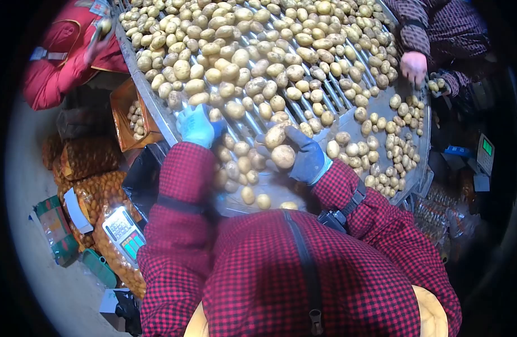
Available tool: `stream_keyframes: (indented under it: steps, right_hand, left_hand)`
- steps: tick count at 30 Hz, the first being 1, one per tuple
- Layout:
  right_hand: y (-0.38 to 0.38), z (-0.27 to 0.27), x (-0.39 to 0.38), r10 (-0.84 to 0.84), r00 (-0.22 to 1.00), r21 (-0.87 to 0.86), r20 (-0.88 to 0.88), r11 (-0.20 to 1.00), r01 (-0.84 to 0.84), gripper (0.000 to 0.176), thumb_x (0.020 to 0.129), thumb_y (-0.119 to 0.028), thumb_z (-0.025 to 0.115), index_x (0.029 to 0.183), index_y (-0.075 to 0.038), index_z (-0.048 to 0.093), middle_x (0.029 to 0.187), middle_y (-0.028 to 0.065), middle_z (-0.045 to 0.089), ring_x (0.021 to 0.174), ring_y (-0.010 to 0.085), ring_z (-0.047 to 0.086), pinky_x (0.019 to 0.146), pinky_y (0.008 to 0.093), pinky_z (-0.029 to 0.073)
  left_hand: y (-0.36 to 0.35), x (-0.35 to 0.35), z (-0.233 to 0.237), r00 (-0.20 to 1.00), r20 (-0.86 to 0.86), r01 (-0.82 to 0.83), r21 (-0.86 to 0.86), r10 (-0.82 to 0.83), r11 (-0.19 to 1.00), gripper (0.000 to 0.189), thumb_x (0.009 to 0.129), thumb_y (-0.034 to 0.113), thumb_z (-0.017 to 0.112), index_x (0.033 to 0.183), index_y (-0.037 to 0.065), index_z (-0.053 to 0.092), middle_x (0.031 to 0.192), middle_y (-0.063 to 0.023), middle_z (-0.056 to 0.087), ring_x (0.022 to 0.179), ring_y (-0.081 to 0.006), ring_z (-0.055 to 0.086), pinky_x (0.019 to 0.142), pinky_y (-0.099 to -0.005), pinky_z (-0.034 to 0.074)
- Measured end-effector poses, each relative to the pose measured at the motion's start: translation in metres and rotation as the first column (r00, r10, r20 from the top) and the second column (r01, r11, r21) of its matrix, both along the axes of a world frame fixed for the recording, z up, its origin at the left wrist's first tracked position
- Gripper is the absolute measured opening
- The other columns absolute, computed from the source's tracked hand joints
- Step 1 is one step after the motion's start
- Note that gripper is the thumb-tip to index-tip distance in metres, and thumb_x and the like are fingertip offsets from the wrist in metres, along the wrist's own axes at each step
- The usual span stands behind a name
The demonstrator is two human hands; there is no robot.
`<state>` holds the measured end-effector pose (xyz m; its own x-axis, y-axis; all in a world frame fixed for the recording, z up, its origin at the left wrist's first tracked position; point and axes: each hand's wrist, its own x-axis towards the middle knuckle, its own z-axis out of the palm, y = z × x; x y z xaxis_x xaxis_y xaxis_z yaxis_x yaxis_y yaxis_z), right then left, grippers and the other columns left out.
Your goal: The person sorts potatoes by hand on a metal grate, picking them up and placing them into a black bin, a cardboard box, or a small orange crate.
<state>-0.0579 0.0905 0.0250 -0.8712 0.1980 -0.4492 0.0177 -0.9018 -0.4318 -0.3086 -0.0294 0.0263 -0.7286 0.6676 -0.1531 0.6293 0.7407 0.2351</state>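
My right hand (308, 156), in a blue glove, is closed around two potatoes. One potato (282, 156) sits lowest against the fingers, and another potato (275, 135) is just above it. My left hand (196, 127), in a light blue glove with a darker palm, is over the left edge of the roller table. A potato (215, 115) lies right beside it. Its fingers are partly turned away and blurred, so I cannot make out whether it grips anything. Many loose potatoes (230, 72) cover the metal rollers (331, 92) beyond both hands.
An orange crate (119, 121) with potatoes stands left of the table. Filled net sacks (90, 157) and a digital scale (123, 233) are lower left. A person in red (73, 42) works at upper left; another person's hand (414, 68) reaches in at right. Another scale (485, 154) stands far right.
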Motion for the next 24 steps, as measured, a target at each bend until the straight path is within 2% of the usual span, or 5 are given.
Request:
stream_keyframes:
  steps: [11,13,16,19,24]
  right_hand:
    - [0.001,0.013,0.009,0.018,0.965,-0.392,-0.262,0.912,-0.123,0.046,0.105,-0.038,0.044,0.130,0.000,0.051,0.128,0.0186,0.058,0.119,0.0314,0.058,0.104,0.0474,0.048]
    - [-0.001,0.002,0.017,0.056,0.960,-0.332,-0.273,0.932,-0.149,0.045,0.105,-0.038,0.045,0.129,0.000,0.051,0.125,0.0156,0.059,0.117,0.0297,0.059,0.103,0.0429,0.048]
    - [-0.008,0.003,0.029,0.142,0.988,0.768,-0.053,0.639,-0.050,0.043,0.104,-0.037,0.046,0.127,-0.001,0.054,0.124,0.0126,0.060,0.116,0.0254,0.058,0.100,0.0431,0.049]
    - [0.003,0.008,0.027,0.086,0.993,0.270,-0.079,0.961,-0.062,0.038,0.104,-0.034,0.045,0.126,-0.005,0.055,0.132,0.0159,0.055,0.120,0.0266,0.056,0.095,0.0465,0.050]
    - [0.021,0.012,0.030,-0.068,0.996,0.309,-0.059,0.948,0.083,0.033,0.100,-0.032,0.050,0.120,-0.006,0.044,0.137,0.0236,0.051,0.117,0.0307,0.055,0.089,0.0449,0.052]
  left_hand:
    - [-0.005,0.085,0.042,0.787,0.545,-0.002,0.470,-0.288,0.882,0.035,0.081,0.022,0.076,0.105,0.001,0.063,0.096,-0.0208,0.067,0.083,-0.0327,0.067,0.073,-0.0416,0.052]
    - [-0.006,0.104,0.050,0.772,0.587,-0.019,0.407,-0.245,0.913,0.040,0.082,0.011,0.071,0.119,0.000,0.062,0.102,-0.0180,0.068,0.092,-0.0251,0.068,0.081,-0.0349,0.054]
    - [-0.011,0.117,0.052,0.720,0.550,0.077,0.543,-0.424,0.836,0.046,0.087,0.014,0.068,0.129,-0.001,0.058,0.105,-0.0175,0.068,0.098,-0.0250,0.067,0.086,-0.0369,0.052]
    - [-0.013,0.090,0.039,0.797,0.537,-0.113,0.582,-0.277,0.805,0.041,0.089,0.015,0.068,0.125,-0.003,0.059,0.103,-0.0180,0.068,0.097,-0.0278,0.066,0.087,-0.0375,0.051]
    - [-0.029,0.032,0.025,0.960,-0.275,0.075,0.061,-0.056,0.995,0.051,0.083,0.030,0.068,0.127,0.006,0.057,0.120,-0.0191,0.056,0.107,-0.0366,0.053,0.093,-0.0535,0.042]
